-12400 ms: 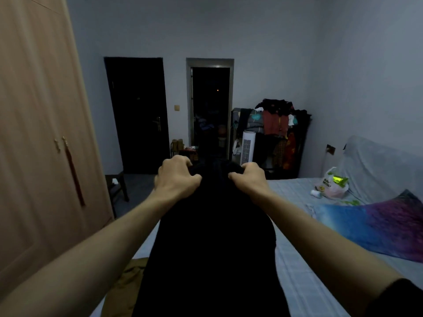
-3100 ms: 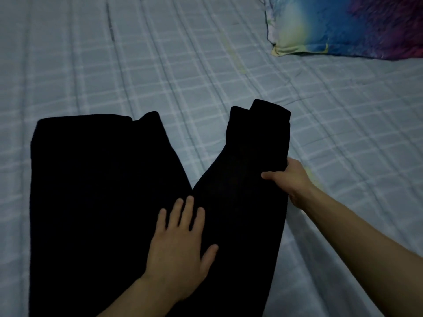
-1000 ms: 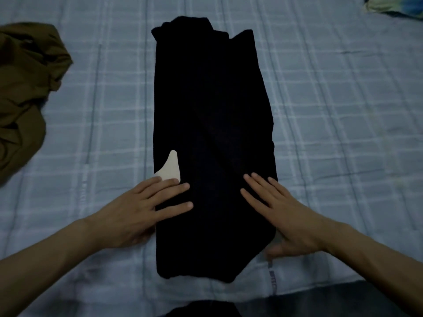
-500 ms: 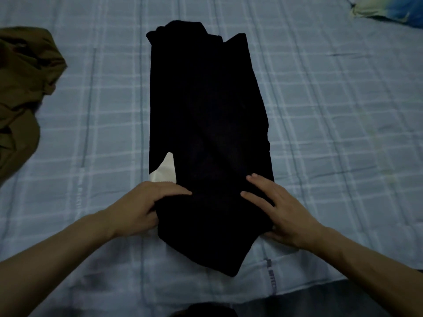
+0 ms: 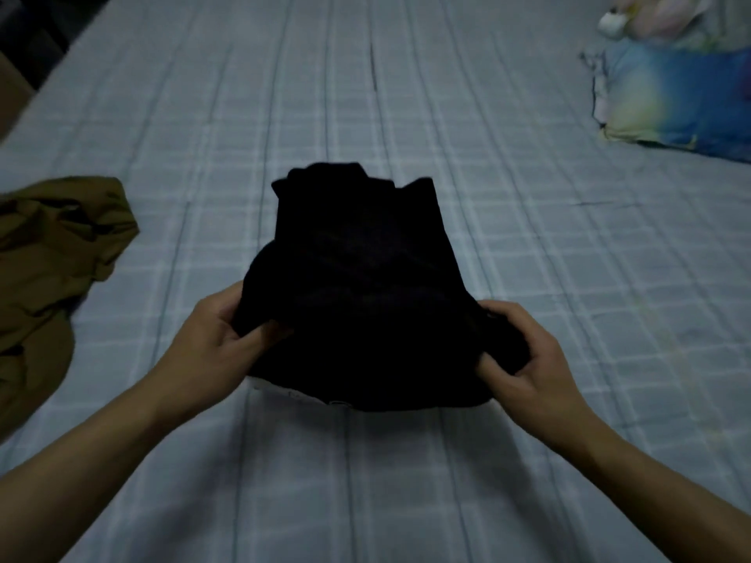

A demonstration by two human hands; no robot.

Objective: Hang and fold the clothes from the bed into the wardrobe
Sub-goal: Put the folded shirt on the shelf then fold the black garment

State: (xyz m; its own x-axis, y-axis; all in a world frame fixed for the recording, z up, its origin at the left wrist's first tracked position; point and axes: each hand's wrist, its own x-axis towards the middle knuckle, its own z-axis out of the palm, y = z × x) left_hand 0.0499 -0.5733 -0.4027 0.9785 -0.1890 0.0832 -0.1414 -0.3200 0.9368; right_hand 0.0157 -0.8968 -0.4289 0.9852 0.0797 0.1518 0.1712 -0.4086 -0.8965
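gripping black garment (image 5: pixel 361 286) at both near corners, near end raised off bed (image 5: pixel 528 245), far end resting on checked sheet mid-bed. left hand (image 5: pixel 211 343) pinches left corner, thumb on top, fingers curled under fabric. right hand (image 5: pixel 524 355) pinches right corner same way, cloth bunched in grip. small pale patch shows under near hem. olive-brown garment (image 5: pixel 48 270) lies crumpled at left of bed, well apart from black one. blue-and-yellow pillow (image 5: pixel 670 95) at far right, pale bag (image 5: pixel 650 18) behind it.
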